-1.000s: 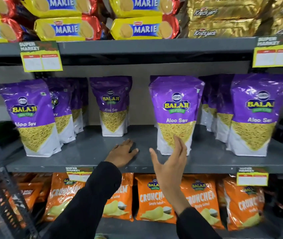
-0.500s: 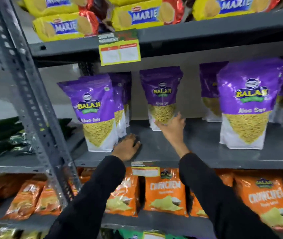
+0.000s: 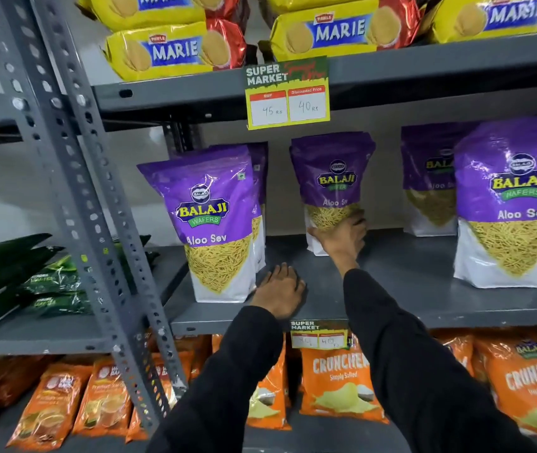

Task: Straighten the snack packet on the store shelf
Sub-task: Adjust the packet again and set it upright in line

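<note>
— What has changed over the last second?

— Both view and reach: the camera has swung left, and the right hand (image 3: pixel 342 238), open in the air before the front packets a second ago, now sits at the foot of the purple glossy plastic Aloo Sev packet (image 3: pixel 334 191) standing far back on the grey painted metal shelf (image 3: pixel 407 289)

— And the rest of the rack?

— Big to small: a perforated grey steel upright (image 3: pixel 74 191) at left, yellow foil Marie biscuit packs (image 3: pixel 169 50) above, orange crinkly crisp bags (image 3: pixel 339 384) below, more purple pouches in front, a yellow paper price tag (image 3: pixel 288 93)

— Which step is this?

— I judge it the grasp before the straightening. Fingers curl around the packet's lower part, over its printed yellow-strand panel and white base; the thumb side is hidden

— The other hand?

— The left hand (image 3: pixel 281 291) lies flat on the shelf, fingers loosely spread, holding nothing, just beside the nearest front pouch (image 3: pixel 214 223)

— Next?

— Probably a gentle pull forward or twist to square it; the film looks slick and soft, so a hard squeeze would crumple it
</note>
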Demonstrator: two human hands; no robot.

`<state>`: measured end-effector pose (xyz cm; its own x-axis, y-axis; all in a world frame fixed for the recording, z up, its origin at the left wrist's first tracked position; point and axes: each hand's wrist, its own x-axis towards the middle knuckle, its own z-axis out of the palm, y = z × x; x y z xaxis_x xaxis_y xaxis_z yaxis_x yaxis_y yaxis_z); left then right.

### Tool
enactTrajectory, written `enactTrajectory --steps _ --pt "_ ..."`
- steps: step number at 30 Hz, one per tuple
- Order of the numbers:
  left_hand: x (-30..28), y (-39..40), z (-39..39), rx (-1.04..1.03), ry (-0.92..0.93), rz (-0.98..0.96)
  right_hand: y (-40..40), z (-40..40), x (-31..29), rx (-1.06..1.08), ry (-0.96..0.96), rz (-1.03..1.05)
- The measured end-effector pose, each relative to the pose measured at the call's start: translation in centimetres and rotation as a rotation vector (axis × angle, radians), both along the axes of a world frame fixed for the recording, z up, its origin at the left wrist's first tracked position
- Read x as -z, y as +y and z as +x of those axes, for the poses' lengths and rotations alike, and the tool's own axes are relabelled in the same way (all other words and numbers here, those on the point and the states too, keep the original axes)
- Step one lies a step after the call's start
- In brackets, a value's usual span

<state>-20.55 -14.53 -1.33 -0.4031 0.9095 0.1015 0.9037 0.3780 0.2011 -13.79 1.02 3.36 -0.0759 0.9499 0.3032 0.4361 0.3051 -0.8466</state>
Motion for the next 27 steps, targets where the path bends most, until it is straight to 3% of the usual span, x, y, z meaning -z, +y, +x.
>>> enactTrajectory --steps 15,27 --pt "0.2 -0.3 0.1 0.024 0.033 0.016 0.5 0.3 0.9 -0.003 -0.033 -0.014" --pt "-0.1 -0.1 0.4 -0.01 0.061 -0.057 -8.2 8.5 3.4 0.011 -0.059 0.106"
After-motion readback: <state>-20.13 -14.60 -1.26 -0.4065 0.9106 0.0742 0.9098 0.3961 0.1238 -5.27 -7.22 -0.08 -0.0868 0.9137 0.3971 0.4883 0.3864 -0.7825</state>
